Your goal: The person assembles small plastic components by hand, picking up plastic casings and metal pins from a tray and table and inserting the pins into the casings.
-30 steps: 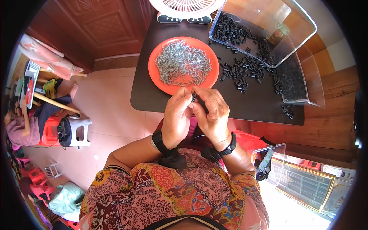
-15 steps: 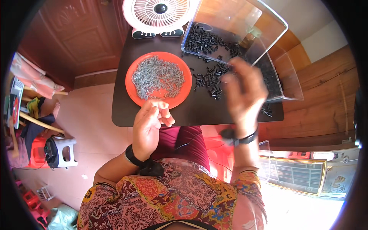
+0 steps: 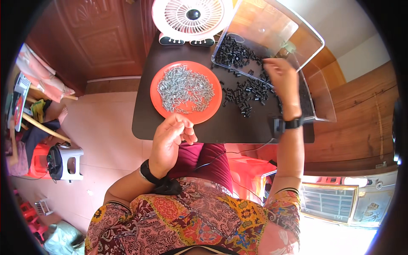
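My left hand [image 3: 171, 138] is held at the near edge of an orange-red plate [image 3: 155, 100], with the thumb against curled fingers; anything pinched there is too small to make out. A heap of small silvery metal springs [image 3: 178, 87] covers the plate. My right hand [image 3: 284, 80] reaches over the near rim of a clear plastic box [image 3: 312, 32], fingers drawn together and slightly blurred; what they hold, if anything, cannot be made out. Small black cylindrical parts [image 3: 233, 51] lie in the box. More loose black parts [image 3: 246, 95] are scattered on the table between plate and box.
A pink-and-white fan [image 3: 193, 15] stands behind the plate on the dark table [image 3: 204, 134]. A second clear panel or container [image 3: 321, 91] is at the right. A cable runs under the right wrist. A red stool [image 3: 250, 170] stands below, and a grey-white stool [image 3: 70, 163] at left.
My right hand has moved away from the loose black parts, up and right to the clear box, its fingers drawing together. The left hand keeps its curl by the plate. The view has shifted slightly.
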### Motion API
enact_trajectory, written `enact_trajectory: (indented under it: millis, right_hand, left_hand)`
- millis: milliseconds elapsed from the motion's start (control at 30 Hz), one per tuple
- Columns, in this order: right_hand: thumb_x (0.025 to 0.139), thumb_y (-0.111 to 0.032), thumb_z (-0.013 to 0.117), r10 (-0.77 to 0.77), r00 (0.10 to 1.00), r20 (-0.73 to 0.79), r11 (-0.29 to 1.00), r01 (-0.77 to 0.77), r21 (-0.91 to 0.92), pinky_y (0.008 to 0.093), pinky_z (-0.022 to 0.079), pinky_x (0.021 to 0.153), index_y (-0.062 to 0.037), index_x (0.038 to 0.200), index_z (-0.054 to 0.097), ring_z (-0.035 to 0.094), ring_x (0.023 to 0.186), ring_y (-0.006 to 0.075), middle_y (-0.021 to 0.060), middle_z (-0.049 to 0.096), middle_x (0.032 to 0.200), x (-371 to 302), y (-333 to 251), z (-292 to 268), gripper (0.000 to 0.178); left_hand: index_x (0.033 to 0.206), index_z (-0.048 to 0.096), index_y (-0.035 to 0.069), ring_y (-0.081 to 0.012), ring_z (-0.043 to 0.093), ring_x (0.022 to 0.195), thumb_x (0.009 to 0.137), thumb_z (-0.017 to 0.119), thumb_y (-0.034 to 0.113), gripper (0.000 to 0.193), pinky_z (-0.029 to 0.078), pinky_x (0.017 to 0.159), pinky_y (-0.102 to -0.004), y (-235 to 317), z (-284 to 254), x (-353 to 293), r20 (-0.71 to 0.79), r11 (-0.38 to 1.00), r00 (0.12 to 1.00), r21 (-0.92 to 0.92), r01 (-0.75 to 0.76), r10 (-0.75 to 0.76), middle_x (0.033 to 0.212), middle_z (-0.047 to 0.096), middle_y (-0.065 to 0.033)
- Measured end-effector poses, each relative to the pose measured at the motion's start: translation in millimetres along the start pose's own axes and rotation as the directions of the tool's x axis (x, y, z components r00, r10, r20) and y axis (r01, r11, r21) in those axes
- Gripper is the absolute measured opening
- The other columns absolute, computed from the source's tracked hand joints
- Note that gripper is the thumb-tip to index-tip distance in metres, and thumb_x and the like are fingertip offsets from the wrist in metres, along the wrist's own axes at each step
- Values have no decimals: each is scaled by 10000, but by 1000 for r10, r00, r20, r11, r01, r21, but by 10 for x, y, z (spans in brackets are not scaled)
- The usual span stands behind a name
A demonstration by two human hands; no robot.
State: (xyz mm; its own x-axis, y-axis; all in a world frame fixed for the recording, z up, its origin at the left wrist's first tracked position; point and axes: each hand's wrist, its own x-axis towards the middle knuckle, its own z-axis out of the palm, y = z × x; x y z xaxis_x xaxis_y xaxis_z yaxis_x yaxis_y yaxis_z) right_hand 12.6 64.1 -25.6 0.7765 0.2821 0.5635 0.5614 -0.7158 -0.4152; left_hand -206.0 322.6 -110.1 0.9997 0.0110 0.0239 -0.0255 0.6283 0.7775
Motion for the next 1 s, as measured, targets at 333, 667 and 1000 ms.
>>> enact_trajectory:
  millis: [333, 667, 1000]
  right_hand:
    - [791, -111, 575, -357, 779, 515, 814, 530, -238, 395, 533, 724, -145, 941, 699, 641, 851, 280, 90, 648, 850, 260, -188, 1238, 198]
    - [805, -148, 566, -341, 762, 550, 756, 570, -321, 401, 522, 672, -103, 828, 648, 636, 779, 278, 89, 628, 789, 309, -130, 1343, 96]
    - [775, -46, 697, -44, 897, 440, 948, -100, 301, 264, 504, 650, -15, 920, 664, 619, 678, 130, 72, 664, 777, -119, -455, 643, 152]
  left_hand:
    - [921, 524, 42, -179, 591, 728, 937, 482, 260, 223, 450, 682, -290, 50, -61, -47, -54, 998, 998, 37, 44, -42, 853, 568, -66]
    - [920, 530, 39, -172, 596, 727, 937, 470, 253, 223, 457, 673, -285, 44, -141, -2, -67, 997, 996, 44, 62, -59, 828, 576, -63]
    - [921, 532, 40, -173, 594, 725, 935, 473, 265, 233, 454, 670, -280, 36, -104, 10, -57, 996, 997, 70, 59, -55, 828, 576, -65]
